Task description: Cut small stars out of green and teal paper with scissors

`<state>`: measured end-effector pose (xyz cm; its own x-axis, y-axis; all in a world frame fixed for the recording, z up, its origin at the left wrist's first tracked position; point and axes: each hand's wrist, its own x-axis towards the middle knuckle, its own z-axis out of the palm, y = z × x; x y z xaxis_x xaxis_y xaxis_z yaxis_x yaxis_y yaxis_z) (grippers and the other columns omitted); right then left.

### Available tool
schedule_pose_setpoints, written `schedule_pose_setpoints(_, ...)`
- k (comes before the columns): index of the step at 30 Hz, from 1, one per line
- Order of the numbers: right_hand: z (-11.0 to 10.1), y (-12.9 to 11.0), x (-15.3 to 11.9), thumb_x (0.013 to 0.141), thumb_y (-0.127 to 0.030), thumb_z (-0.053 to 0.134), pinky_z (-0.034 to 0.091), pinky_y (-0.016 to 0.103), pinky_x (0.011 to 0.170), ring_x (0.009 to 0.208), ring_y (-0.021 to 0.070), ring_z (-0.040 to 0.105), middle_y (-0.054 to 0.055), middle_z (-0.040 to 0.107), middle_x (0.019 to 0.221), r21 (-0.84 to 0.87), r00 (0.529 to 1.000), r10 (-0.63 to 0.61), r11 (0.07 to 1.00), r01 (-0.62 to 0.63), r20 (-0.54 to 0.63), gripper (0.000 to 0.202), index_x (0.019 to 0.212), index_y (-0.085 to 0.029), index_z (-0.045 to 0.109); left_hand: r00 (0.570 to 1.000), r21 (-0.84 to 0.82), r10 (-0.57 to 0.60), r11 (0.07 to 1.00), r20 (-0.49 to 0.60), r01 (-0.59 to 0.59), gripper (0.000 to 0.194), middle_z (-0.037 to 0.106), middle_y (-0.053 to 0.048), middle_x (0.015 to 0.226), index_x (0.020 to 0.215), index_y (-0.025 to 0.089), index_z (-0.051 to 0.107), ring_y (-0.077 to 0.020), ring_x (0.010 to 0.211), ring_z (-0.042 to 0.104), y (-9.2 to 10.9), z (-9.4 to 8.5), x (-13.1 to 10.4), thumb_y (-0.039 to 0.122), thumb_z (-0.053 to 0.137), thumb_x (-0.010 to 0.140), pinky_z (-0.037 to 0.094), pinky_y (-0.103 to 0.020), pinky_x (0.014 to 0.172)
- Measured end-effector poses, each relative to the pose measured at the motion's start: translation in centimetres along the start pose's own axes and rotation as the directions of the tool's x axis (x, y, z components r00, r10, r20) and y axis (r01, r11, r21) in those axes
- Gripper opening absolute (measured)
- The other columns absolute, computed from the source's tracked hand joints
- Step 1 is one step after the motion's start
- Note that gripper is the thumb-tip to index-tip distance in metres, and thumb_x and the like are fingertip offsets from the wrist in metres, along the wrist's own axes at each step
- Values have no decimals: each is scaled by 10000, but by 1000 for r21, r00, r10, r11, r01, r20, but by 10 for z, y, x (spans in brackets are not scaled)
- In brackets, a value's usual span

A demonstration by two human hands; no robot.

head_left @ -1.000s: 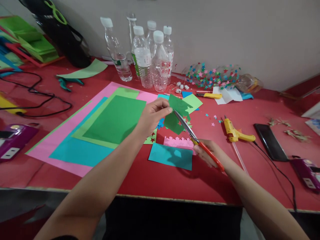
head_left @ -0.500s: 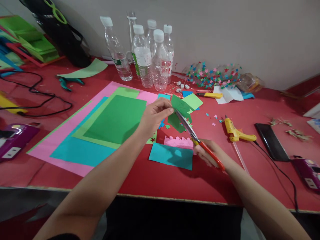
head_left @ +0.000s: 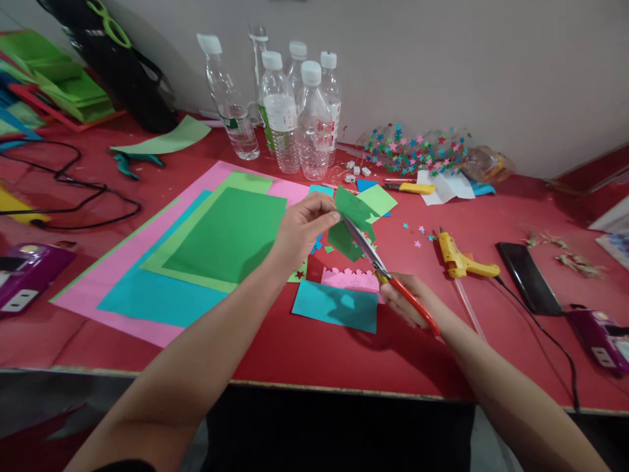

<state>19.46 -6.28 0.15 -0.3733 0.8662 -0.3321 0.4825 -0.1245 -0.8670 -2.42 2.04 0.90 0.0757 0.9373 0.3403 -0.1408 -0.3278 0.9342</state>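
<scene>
My left hand (head_left: pixel 309 226) pinches the left edge of a dark green paper piece (head_left: pixel 354 204) above the table. In my right hand (head_left: pixel 407 298) are red-handled scissors (head_left: pixel 415 305), their blades pointing up and left, with the tips at the green paper beside my left fingertips. Beneath them lie a blue paper rectangle (head_left: pixel 334 307) and a pink strip with a notched edge (head_left: pixel 344 278). A light green piece (head_left: pixel 381 202) is just behind the held paper. Small cut stars (head_left: pixel 417 243) are scattered to the right.
Large coloured sheets (head_left: pixel 230 229) lie at the left. Plastic bottles (head_left: pixel 280 124) stand at the back, near a star-covered bottle (head_left: pixel 417 151) on its side. A yellow glue gun (head_left: pixel 459 259), its cord and a black phone (head_left: pixel 528 278) are at the right. Teal pliers (head_left: pixel 128 164) lie back left.
The view has shifted very slightly, so things at the right appear a little further left. My hands, the scissors and the green paper hold nearly the same pose.
</scene>
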Motion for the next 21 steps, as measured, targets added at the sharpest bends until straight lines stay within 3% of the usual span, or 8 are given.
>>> schedule_pose_setpoints(7, 2, 1, 3, 826, -559, 514, 212, 221, 355, 315, 62, 322, -90, 379, 409, 15, 1000, -2, 1000, 2, -21, 396, 665, -216, 398, 1000, -6, -15, 1000, -15, 15, 116, 491, 14, 700, 606, 184, 580, -114, 693, 449, -3, 0, 0, 146, 637, 700, 361, -284, 684)
schedule_pose_setpoints(13, 0, 2, 4, 811, -605, 528, 211, 209, 323, 277, 53, 304, -101, 370, 362, 93, 998, 38, 995, -42, 43, 434, 667, -208, 429, 995, -62, -97, 993, -14, 96, 104, 467, 24, 661, 621, 184, 568, -102, 620, 397, -2, 0, -1, 176, 650, 686, 327, -272, 606)
schedule_pose_setpoints(21, 6, 3, 3, 810, -675, 440, 255, 187, 318, 253, 57, 315, -104, 381, 319, 166, 997, -1, 986, -12, 77, 488, 704, -199, 454, 997, -62, -61, 996, -56, 58, 95, 486, 18, 685, 681, 197, 568, -105, 648, 427, -3, 7, -6, 200, 647, 733, 365, -265, 639)
